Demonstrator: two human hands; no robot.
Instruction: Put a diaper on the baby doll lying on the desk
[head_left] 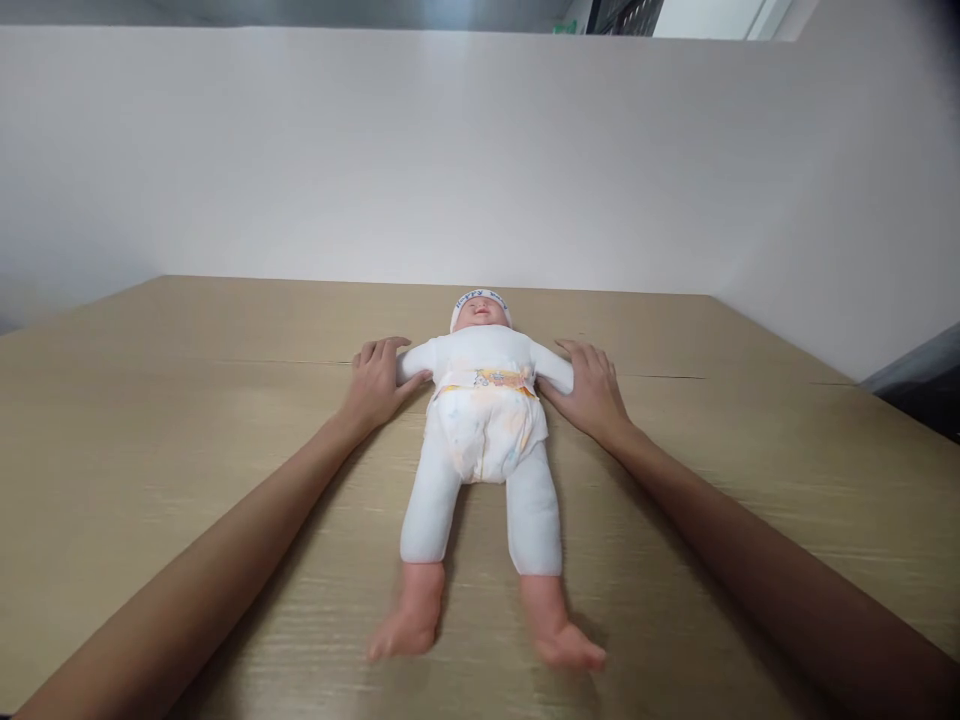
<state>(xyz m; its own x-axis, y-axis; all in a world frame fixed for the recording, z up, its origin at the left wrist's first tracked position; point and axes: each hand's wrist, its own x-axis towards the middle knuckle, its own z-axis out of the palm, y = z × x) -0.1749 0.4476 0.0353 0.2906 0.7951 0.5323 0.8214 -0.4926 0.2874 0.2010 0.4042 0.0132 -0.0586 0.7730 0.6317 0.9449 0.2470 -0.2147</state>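
A baby doll (487, 350) with a white cloth body lies on its back, its head away from me and its feet toward me. It wears a lettered white headband (481, 296) and a white diaper (484, 432) with an orange patterned waistband (499, 379). My left hand (375, 383) is closed around the end of the doll's arm on the left, thumb along the near side. On the right, my right hand (592, 390) grips the doll's other arm the same way. Both of the doll's hands are hidden under my fingers.
The doll rests on a wide wooden table (225, 450) with a thin seam running across it. Behind the table rises a plain white wall (420, 150). A dark object (926, 385) stands beyond the table's right edge.
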